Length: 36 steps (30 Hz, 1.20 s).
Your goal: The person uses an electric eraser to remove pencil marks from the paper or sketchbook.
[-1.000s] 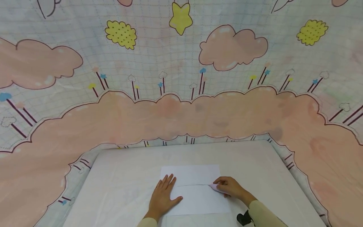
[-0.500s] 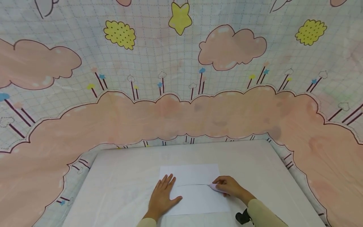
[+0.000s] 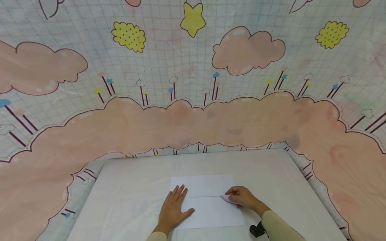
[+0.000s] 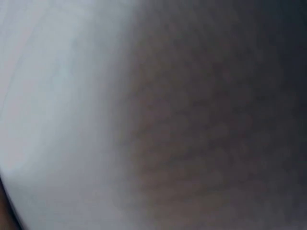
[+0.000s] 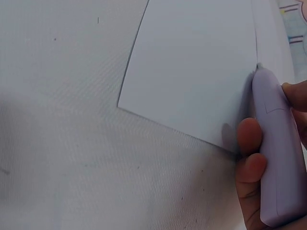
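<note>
A white sheet of paper lies on the white-covered table, with a thin dark line across its middle that looks like a slit. On its left side my left hand rests flat, fingers spread and straight, thumb pointing right. My right hand grips a pale purple pen-shaped cutter at the sheet's right part. Its small grey tip touches the paper at the line's right end. Thumb and fingertips wrap the thick body in the right wrist view. The left wrist view is too blurred and dark to make anything out.
The white tabletop reaches out on all sides of the sheet. Beside the right sleeve shows a black heart-shaped thing. Behind the table hangs a printed cloth with clouds and stars.
My right hand and the cutter have shifted very slightly left along the line. The left hand and the sheet look unmoved; the whole view only sways a little.
</note>
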{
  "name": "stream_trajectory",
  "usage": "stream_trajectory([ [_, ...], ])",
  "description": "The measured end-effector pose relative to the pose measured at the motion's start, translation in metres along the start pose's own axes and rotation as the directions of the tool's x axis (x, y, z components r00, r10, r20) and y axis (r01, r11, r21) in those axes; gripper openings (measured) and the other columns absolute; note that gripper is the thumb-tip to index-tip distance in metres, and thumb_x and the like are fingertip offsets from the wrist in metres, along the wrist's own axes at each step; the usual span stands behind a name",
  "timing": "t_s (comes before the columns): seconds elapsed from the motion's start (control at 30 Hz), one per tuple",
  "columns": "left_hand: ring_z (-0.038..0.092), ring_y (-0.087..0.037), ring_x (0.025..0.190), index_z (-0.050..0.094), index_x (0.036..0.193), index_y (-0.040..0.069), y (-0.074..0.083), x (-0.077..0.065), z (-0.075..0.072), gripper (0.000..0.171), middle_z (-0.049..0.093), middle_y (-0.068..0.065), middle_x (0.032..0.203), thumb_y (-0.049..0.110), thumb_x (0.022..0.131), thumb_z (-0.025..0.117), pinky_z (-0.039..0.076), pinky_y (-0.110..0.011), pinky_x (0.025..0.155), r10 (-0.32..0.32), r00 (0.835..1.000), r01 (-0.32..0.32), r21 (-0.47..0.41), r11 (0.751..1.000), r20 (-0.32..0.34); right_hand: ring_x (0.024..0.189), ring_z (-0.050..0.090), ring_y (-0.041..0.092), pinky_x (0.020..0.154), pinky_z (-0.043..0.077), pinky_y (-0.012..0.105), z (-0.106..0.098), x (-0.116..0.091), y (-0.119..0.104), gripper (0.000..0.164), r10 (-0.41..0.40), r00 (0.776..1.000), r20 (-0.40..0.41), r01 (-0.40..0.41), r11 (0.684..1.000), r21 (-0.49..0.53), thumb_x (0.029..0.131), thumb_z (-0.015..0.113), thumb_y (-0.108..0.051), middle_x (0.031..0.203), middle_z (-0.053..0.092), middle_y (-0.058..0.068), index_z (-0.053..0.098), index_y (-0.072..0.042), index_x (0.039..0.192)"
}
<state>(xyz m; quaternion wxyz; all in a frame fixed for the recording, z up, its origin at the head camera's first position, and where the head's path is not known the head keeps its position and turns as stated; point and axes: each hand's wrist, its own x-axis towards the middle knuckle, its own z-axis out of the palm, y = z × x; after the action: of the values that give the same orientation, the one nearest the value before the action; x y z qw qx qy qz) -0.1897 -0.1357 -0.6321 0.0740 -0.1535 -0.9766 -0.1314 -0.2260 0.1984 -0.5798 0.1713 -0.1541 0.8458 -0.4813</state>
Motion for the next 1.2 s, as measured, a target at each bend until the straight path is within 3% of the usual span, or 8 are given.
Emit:
stream_trajectory([
  [0.3, 0.03, -0.025, 0.147, 0.045, 0.149, 0.018, 0.0004, -0.0009, 0.0005, 0.09, 0.036, 0.001, 0.159, 0.079, 0.082, 0.048, 0.027, -0.046, 0.119, 0.002, 1.0, -0.002, 0.02, 1.0, -0.02, 0.048, 0.051, 0.008, 0.042, 0.041, 0.016, -0.0016, -0.0003, 0.0054, 0.02, 0.035, 0.999, -0.024, -0.035, 0.999, -0.017, 0.089, 0.065, -0.013, 0.086, 0.06, 0.001, 0.072, -0.007, 0.107],
  [0.57, 0.029, -0.026, 0.147, 0.045, 0.148, 0.017, 0.0014, -0.002, -0.0007, 0.089, 0.036, 0.001, 0.158, 0.077, 0.083, 0.051, 0.026, -0.047, 0.12, -0.007, 1.0, 0.007, -0.017, 1.0, -0.006, 0.049, 0.05, 0.01, 0.043, 0.043, 0.018, 0.0022, 0.0003, -0.0017, 0.021, 0.002, 1.0, -0.002, -0.002, 1.0, 0.031, 0.088, 0.066, -0.013, 0.084, 0.06, 0.003, 0.072, -0.005, 0.107],
  [0.97, 0.033, -0.028, 0.145, 0.048, 0.146, 0.015, 0.0012, -0.0016, -0.0026, 0.088, 0.04, -0.002, 0.156, 0.075, 0.083, 0.052, 0.031, -0.05, 0.116, 0.015, 0.999, -0.016, -0.017, 1.0, -0.047, 0.049, 0.051, 0.011, 0.042, 0.042, 0.018, -0.0031, 0.0001, 0.0028, 0.019, 0.021, 0.999, -0.032, -0.022, 0.999, -0.039, 0.088, 0.066, -0.013, 0.084, 0.058, 0.002, 0.073, -0.006, 0.105],
  [1.2, 0.029, -0.027, 0.148, 0.045, 0.149, 0.016, 0.0012, 0.0, -0.0037, 0.088, 0.036, 0.0, 0.158, 0.075, 0.083, 0.052, 0.026, -0.049, 0.12, -0.006, 1.0, 0.006, -0.027, 1.0, 0.003, 0.049, 0.05, 0.009, 0.043, 0.043, 0.017, -0.0002, 0.0025, 0.0008, 0.02, 0.004, 1.0, -0.01, -0.004, 1.0, -0.011, 0.089, 0.066, -0.013, 0.084, 0.058, 0.003, 0.073, -0.006, 0.106],
])
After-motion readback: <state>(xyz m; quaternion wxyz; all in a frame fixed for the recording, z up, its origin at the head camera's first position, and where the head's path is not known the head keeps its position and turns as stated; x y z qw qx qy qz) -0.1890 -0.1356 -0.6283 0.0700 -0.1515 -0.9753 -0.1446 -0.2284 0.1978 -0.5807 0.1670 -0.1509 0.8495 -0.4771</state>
